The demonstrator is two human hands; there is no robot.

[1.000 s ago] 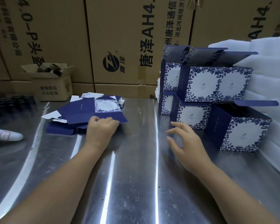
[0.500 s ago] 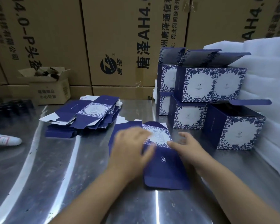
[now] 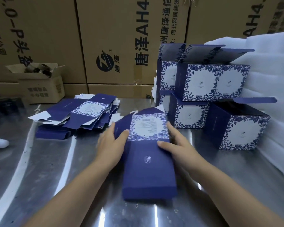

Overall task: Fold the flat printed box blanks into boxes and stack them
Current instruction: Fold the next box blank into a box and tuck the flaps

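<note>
Navy box blank (image 3: 148,174) sits between both hands: left hand (image 3: 110,145) pinches its left edge, right hand (image 3: 180,149) pinches its right edge. Beyond the left hand lies the blank pile (image 3: 82,115); beyond the right hand, stacked folded boxes (image 3: 211,82).

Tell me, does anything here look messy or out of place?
The pile of flat box blanks is fanned out askew, edges pointing different ways, unlike the squarely stacked folded boxes. Nothing looks spilled or torn.
</note>
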